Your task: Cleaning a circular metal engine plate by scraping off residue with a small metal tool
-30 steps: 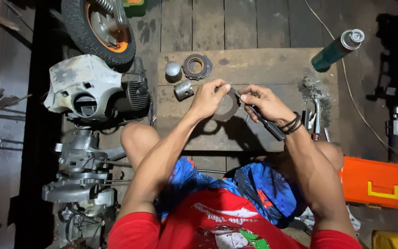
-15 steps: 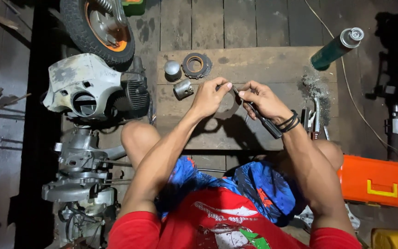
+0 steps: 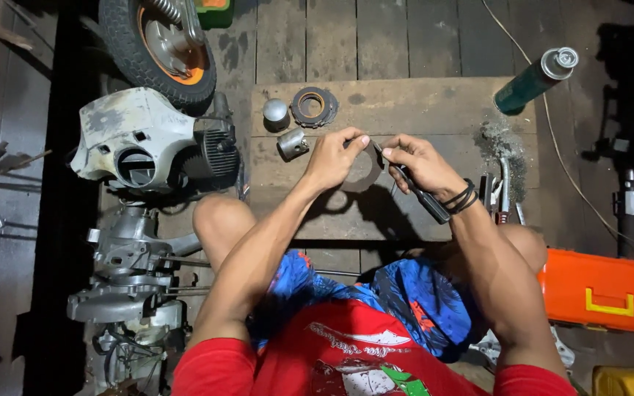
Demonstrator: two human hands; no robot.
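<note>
Dark floorboards run under us, and across them lies a wooden board (image 3: pixel 405 106) that serves as our worktop. Over its middle our left hand (image 3: pixel 335 155) pinches the rim of a thin grey ring-shaped part (image 3: pixel 361 172), fingers closed on it and holding it just off the wood, while our right hand (image 3: pixel 420 163) is wrapped round a dark-handled tool (image 3: pixel 414 187) whose tip meets the ring's right edge. We judge the work to be midway: the engine is plainly stripped down, with a small piston-like cylinder (image 3: pixel 293 144), a rounded metal cap (image 3: pixel 275 111) and a dark round clutch-like disc (image 3: pixel 314 106) already laid out near the board's far left corner, yet the ring is not finished with and nothing is back together. Whether the tip is scraping or prying we cannot tell. Off the board's left edge sit a grey engine casing (image 3: pixel 137 143) and more engine parts (image 3: pixel 130 271) toward us, with a tyred wheel (image 3: pixel 157 45) beyond them. At the far right corner a green spray can (image 3: pixel 533 81) lies tilted, and along the right edge there is a patch of grey grit (image 3: pixel 506 147) and a few hand tools (image 3: pixel 499 192). An orange toolbox (image 3: pixel 607 292) rests by our right knee. Nothing blocks the hands — the loose parts lie just beside the left one, though.
</note>
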